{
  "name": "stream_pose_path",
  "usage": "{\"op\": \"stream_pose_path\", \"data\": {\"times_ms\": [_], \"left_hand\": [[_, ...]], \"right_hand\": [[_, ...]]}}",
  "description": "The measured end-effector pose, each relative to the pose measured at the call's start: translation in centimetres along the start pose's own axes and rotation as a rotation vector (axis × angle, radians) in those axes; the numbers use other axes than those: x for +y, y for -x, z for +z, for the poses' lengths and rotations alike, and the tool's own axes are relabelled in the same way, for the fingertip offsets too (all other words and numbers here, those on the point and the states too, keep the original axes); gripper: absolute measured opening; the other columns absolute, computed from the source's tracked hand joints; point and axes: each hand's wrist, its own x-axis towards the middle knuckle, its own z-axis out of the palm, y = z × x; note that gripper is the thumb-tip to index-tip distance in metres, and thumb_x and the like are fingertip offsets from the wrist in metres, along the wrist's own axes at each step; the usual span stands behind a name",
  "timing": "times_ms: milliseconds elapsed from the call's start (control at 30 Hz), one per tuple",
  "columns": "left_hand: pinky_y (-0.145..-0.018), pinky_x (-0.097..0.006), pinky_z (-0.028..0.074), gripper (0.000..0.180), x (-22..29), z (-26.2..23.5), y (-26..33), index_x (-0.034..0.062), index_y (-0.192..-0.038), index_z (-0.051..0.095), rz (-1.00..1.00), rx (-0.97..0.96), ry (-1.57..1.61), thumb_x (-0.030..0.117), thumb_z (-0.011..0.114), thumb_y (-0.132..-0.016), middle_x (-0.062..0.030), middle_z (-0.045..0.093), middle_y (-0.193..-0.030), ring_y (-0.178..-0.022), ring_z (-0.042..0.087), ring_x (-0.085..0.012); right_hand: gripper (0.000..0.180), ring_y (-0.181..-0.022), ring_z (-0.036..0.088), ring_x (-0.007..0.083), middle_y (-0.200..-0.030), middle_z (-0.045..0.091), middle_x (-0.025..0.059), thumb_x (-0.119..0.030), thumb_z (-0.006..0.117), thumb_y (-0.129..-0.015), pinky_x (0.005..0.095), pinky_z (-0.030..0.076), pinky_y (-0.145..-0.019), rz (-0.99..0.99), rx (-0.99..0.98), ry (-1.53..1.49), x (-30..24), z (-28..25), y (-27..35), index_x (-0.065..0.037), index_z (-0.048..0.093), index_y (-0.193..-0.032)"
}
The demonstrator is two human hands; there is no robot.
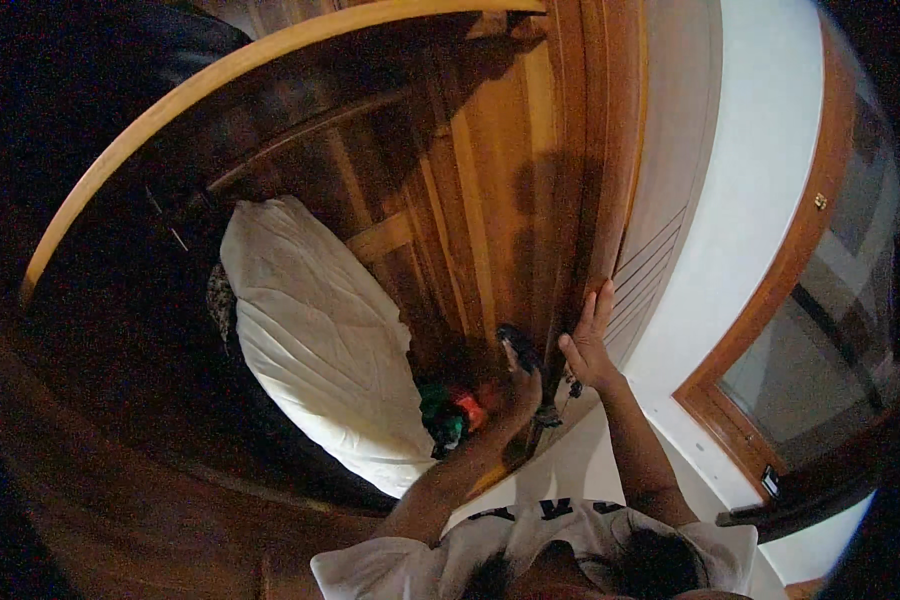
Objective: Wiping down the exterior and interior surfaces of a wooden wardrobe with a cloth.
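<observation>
My left hand reaches in by the wooden wall of a cabinet, its fingers closed around a small dark object whose kind I cannot make out. My right hand is open, its fingers stretched out against the edge of a wooden door. To the left of my left hand leans a long, rounded board shape under a white cloth cover, like an ironing board. Beside its lower end lie a red item and a green item, both blurred.
A curved wooden rail arches over the dark interior at the upper left. Slatted grooves mark the panel near my right hand. Farther right are a white wall and a wood-framed glass pane.
</observation>
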Motion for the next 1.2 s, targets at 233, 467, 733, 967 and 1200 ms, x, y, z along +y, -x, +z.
{"op": "stream_pose_path", "data": {"times_ms": [233,467,733,967,1200], "left_hand": [[-0.114,-0.051,0.004,0.075,18.2,2.2,-10.4,-0.0061,-0.146,0.007,0.218,-0.181,-0.284,0.022,0.05,-0.091,-0.0306,0.003,-0.152,-0.142,0.003,-0.0418],[-0.115,-0.046,0.009,0.08,34.1,2.9,-25.5,-0.0055,-0.147,0.007,0.647,-0.034,-0.305,0.0,0.054,-0.083,-0.0325,0.01,-0.15,-0.141,0.011,-0.0438],[-0.111,-0.04,0.02,0.062,28.8,4.4,-23.0,-0.0074,-0.144,0.02,0.532,0.16,-0.085,0.006,0.042,-0.087,-0.0237,0.027,-0.147,-0.133,0.031,-0.0358],[-0.1,-0.04,0.034,0.043,7.2,0.2,-9.7,-0.0049,-0.131,0.04,0.328,0.067,-0.569,0.024,0.037,-0.098,-0.0179,0.045,-0.129,-0.115,0.044,-0.0328],[-0.101,-0.04,0.035,0.048,8.3,2.1,-6.5,-0.0024,-0.132,0.039,-0.205,-0.013,0.054,0.033,0.036,-0.1,-0.0158,0.045,-0.129,-0.116,0.045,-0.0308]], "right_hand": [[0.078,-0.14,-0.018,0.0428,-0.151,-0.02,0.0266,-0.048,0.032,-0.098,0.0589,-0.006,-0.109,0.095,0.005,0.001,1.6,-1.5,1.6,-0.004,-0.007,-0.149],[0.074,-0.139,-0.019,0.044,-0.15,-0.022,0.0264,-0.044,0.031,-0.099,0.0586,-0.008,-0.108,0.097,-0.023,-0.025,0.7,-2.8,1.2,-0.007,-0.01,-0.149],[0.075,-0.139,-0.011,0.0501,-0.152,-0.01,0.0284,-0.047,0.04,-0.097,0.066,-0.007,-0.105,0.024,0.094,-0.096,1.5,-1.5,2.6,-0.013,0.001,-0.152],[0.082,-0.14,-0.005,0.0503,-0.153,-0.005,0.0282,-0.054,0.046,-0.092,0.0678,-0.005,-0.104,-0.009,0.062,-0.087,2.2,-0.7,2.3,-0.006,0.014,-0.149],[0.079,-0.14,-0.011,0.0465,-0.154,-0.013,0.0232,-0.054,0.039,-0.095,0.0649,-0.009,-0.105,-0.067,0.129,-0.124,2.6,-1.1,2.5,-0.013,0.001,-0.152]]}}
